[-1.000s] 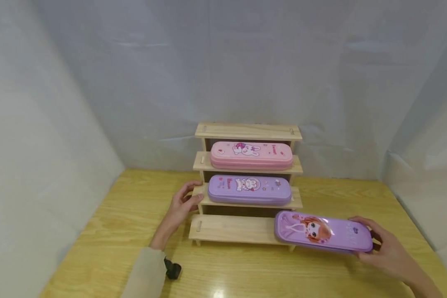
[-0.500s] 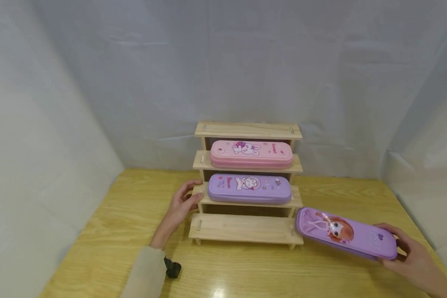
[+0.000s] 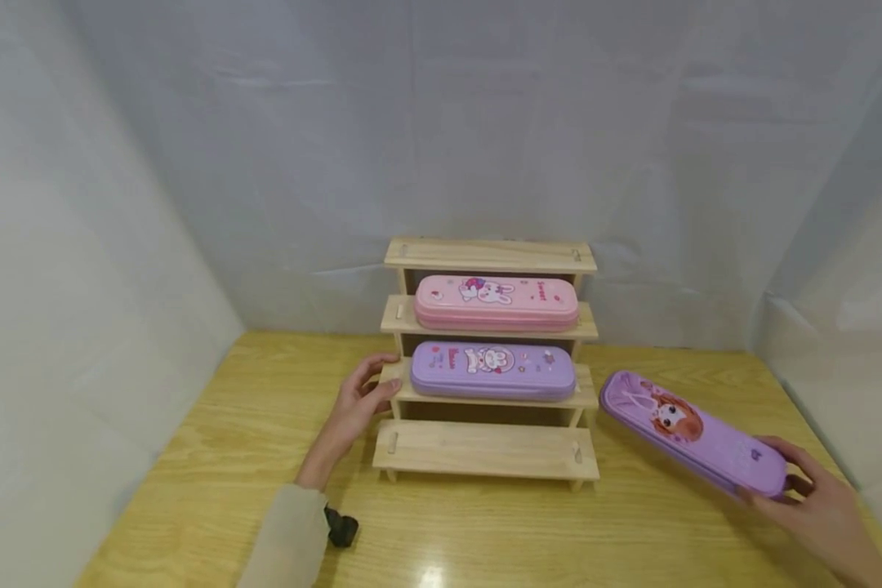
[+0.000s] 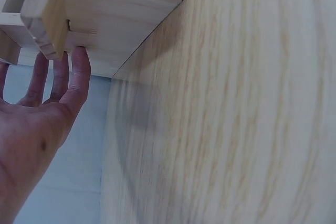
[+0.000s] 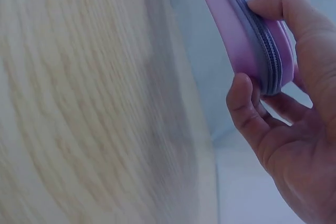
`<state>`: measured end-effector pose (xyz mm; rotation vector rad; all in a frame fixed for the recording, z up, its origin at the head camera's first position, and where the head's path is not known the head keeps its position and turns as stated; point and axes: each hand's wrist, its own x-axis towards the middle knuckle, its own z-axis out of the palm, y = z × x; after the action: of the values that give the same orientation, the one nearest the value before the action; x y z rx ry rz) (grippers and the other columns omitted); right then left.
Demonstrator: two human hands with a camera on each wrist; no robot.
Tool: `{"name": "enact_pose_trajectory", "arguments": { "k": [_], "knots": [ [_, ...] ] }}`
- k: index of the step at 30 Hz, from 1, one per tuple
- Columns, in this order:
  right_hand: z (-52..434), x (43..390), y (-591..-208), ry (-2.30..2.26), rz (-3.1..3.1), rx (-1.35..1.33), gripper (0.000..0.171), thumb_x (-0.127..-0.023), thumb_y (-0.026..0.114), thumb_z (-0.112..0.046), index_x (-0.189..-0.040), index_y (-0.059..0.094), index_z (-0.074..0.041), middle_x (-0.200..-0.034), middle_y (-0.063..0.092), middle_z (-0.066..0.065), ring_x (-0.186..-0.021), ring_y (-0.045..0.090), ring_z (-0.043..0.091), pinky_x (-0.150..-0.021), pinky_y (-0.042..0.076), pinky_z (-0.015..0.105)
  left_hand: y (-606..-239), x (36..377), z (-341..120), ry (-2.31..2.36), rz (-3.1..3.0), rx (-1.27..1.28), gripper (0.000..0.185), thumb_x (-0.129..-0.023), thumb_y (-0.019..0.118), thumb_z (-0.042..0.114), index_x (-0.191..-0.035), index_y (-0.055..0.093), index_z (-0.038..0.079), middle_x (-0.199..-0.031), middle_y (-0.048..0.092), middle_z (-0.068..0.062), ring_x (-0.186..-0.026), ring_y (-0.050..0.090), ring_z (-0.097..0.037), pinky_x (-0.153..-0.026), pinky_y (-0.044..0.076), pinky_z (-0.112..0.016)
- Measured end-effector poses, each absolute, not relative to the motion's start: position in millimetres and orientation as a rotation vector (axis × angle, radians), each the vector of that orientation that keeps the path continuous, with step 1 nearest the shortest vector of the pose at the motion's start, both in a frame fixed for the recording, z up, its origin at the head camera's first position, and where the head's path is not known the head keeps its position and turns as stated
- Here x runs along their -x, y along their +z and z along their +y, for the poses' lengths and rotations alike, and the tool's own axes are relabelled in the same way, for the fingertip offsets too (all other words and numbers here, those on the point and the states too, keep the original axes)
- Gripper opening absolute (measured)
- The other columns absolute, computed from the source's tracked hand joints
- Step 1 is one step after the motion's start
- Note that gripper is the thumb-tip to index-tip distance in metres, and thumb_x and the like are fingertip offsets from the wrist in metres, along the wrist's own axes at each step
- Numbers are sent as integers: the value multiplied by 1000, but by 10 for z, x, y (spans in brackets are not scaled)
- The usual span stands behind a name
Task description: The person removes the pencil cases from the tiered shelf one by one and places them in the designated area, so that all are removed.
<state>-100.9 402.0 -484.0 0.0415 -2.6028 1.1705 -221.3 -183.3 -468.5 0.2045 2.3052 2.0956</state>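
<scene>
right hand (image 3: 816, 510) fingers (image 5: 247, 106) clamp the near end of the purple pencil case (image 3: 694, 431); left hand (image 3: 356, 404) fingers straight against the wooden rack (image 3: 485, 449).

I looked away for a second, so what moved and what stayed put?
The right hand carried the girl pencil case off the bottom shelf, out to the right. Its grip never let go. The left hand, wooden rack and other two cases stayed put.

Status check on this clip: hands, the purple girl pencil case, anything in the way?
Left hand open, fingers against the wooden rack. Right hand grips the purple girl pencil case by its end, tilted, right of the rack. Bottom shelf bare; nothing blocking.
</scene>
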Motion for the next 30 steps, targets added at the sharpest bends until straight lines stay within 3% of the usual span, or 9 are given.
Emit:
{"name": "enact_pose_trajectory", "arguments": {
  "k": [8, 15, 19, 22, 26, 30],
  "knots": [
    [3889, 1066, -4838, 1055, -2617, 182, 68, -78, 89, -14, -137, 54, -4, -101, 40, -42, -72, 54, -13, -58, 45, 10, -4695, 2222, -1827, 2093, 2305, -203, 43, -102, 63, 18, -142, 52, 11, -144, 50, -17, -102, 60, -14, -84, 59, -32],
    [3743, 1148, -4799, 1025, -2649, 342, 72, -81, 88, -33, -137, 54, -3, -103, 49, -25, -65, 54, -7, -56, 43, 15, -4693, 2216, -1825, 2097, 2308, -205, 42, -101, 63, 18, -141, 53, 14, -143, 51, -14, -103, 61, -15, -84, 59, -33],
    [3645, 1173, -4796, 1070, -2635, 383, 75, -81, 87, -37, -139, 52, -4, -98, 43, -34, -65, 56, -7, -58, 43, 14, -4683, 2202, -1825, 2081, 2318, -204, 41, -102, 62, 18, -142, 53, 15, -142, 51, -15, -101, 61, -15, -83, 58, -33],
    [3554, 1207, -4784, 1091, -2636, 375, 76, -82, 87, -37, -140, 51, -5, -107, 53, -20, -64, 56, -4, -58, 42, 16, -4683, 2196, -1831, 2080, 2321, -200, 41, -102, 62, 19, -142, 53, 13, -143, 51, -15, -100, 60, -13, -83, 58, -32],
    [3440, 1283, -4783, 1065, -2637, 320, 76, -81, 88, -37, -141, 52, -7, -117, 57, 13, -68, 51, -2, -58, 41, 16, -4694, 2203, -1839, 2090, 2321, -202, 42, -102, 62, 19, -142, 53, 13, -143, 51, -13, -101, 60, -13, -83, 58, -32],
    [3370, 1366, -4810, 980, -2618, 219, 76, -75, 93, -33, -137, 58, -6, -109, 60, 16, -76, 46, -3, -59, 41, 14, -4691, 2205, -1835, 2097, 2317, -214, 42, -102, 63, 18, -142, 53, 13, -142, 51, -13, -101, 61, -14, -83, 59, -34]
  ]
}}
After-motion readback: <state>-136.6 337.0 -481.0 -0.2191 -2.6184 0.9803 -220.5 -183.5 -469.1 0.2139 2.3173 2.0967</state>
